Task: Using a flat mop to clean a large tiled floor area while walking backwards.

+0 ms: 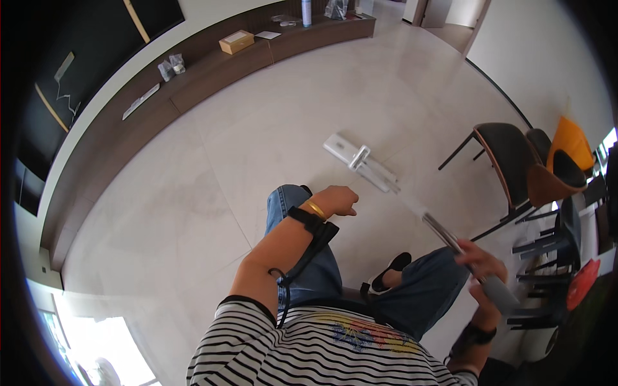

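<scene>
My right hand (483, 265) is closed around the metal pole of a flat mop (443, 231), near the grey grip at its upper end. The pole slants down and to the left, to a white mop head (343, 148) that lies on the pale tiled floor (193, 193). My left hand (339, 201) hangs just below and to the left of the mop head, apart from it. Its fingers look curled, and no object shows in them. A gold bracelet and a black strap are on that wrist.
Black chairs (502, 159) stand on the right, one with an orange item (569, 144) by it. A low brown cabinet (203, 89) curves along the left and top, bearing a cardboard box (236, 42), plastic-wrapped items (172, 66) and a spray can (306, 13).
</scene>
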`<action>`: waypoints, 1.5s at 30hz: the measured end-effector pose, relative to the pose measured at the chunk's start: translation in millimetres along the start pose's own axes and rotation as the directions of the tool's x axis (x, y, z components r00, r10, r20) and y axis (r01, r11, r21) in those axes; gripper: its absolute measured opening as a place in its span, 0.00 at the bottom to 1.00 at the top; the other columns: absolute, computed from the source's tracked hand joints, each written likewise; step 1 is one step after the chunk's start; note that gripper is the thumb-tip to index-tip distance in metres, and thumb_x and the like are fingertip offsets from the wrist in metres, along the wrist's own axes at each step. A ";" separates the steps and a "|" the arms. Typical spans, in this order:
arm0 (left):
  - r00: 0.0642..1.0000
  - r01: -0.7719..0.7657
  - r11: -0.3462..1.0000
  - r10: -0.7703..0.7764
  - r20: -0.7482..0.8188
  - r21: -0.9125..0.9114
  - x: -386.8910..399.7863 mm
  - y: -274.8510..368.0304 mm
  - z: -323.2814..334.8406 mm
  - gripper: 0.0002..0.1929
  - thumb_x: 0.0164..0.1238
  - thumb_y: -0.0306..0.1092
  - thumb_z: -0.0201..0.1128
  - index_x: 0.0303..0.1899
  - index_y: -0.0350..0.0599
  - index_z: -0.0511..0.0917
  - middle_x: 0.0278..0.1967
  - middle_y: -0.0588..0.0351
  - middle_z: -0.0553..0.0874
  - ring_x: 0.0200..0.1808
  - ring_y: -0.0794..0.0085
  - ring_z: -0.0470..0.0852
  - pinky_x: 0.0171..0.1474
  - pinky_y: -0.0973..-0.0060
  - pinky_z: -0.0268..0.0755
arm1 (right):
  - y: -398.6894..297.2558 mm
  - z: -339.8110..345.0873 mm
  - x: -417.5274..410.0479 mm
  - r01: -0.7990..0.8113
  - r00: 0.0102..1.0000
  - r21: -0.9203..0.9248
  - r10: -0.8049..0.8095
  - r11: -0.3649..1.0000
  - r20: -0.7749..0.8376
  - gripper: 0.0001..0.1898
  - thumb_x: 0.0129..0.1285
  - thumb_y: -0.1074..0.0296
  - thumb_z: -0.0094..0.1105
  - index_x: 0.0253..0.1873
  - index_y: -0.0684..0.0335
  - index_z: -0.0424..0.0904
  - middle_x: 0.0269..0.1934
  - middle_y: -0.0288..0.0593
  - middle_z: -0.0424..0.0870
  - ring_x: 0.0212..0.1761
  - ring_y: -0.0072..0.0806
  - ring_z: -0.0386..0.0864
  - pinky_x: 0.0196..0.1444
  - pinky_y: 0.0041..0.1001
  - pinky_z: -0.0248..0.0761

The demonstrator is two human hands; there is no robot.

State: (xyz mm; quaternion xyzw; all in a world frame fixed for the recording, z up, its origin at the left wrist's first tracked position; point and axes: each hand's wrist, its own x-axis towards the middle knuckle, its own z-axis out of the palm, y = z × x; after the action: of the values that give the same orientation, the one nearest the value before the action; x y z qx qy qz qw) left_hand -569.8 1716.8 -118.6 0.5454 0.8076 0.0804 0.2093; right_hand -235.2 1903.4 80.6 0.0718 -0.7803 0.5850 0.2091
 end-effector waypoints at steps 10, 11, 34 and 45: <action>0.998 0.021 0.999 -0.023 0.055 0.029 44.4 -16.7 -24.3 0.20 0.62 0.49 0.69 0.48 0.44 0.83 0.42 0.46 0.88 0.48 0.50 0.86 0.50 0.56 0.78 | 136.3 8.9 35.5 0.063 0.996 -0.139 -0.055 0.988 0.064 0.14 0.68 0.62 0.65 0.35 0.59 0.68 0.50 0.52 0.84 0.66 0.54 0.75 0.75 0.55 0.53; 0.998 0.018 0.999 -0.021 0.063 0.034 46.4 -18.7 -24.5 0.21 0.63 0.49 0.69 0.50 0.44 0.82 0.41 0.46 0.88 0.48 0.50 0.86 0.50 0.56 0.78 | 162.8 20.0 47.0 0.081 0.995 -0.127 -0.072 0.989 0.075 0.13 0.67 0.67 0.65 0.36 0.60 0.68 0.54 0.52 0.82 0.69 0.55 0.72 0.74 0.53 0.54; 0.983 0.185 0.982 -0.185 -0.008 -0.030 100.4 -100.0 -82.6 0.24 0.63 0.50 0.67 0.54 0.45 0.82 0.46 0.49 0.88 0.51 0.52 0.85 0.52 0.58 0.78 | 125.3 -34.7 195.7 0.227 0.966 0.182 -0.244 0.957 0.079 0.17 0.68 0.58 0.64 0.30 0.53 0.65 0.26 0.39 0.79 0.36 0.37 0.80 0.68 0.52 0.61; 0.702 0.483 0.826 -0.563 -0.436 -0.289 129.1 -142.7 -101.3 0.35 0.62 0.40 0.68 0.68 0.38 0.67 0.50 0.42 0.84 0.56 0.50 0.82 0.56 0.55 0.76 | 313.5 58.5 337.9 0.311 0.900 -0.144 -0.243 0.939 0.362 0.13 0.54 0.80 0.66 0.35 0.56 0.69 0.45 0.40 0.81 0.62 0.40 0.79 0.75 0.52 0.52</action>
State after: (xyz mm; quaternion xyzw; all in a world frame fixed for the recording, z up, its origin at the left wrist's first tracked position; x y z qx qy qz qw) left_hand -774.8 1788.9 -110.9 0.2348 0.9461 0.2182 0.0463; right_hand -666.1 1988.7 -70.9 0.2607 -0.8406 0.4472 0.1593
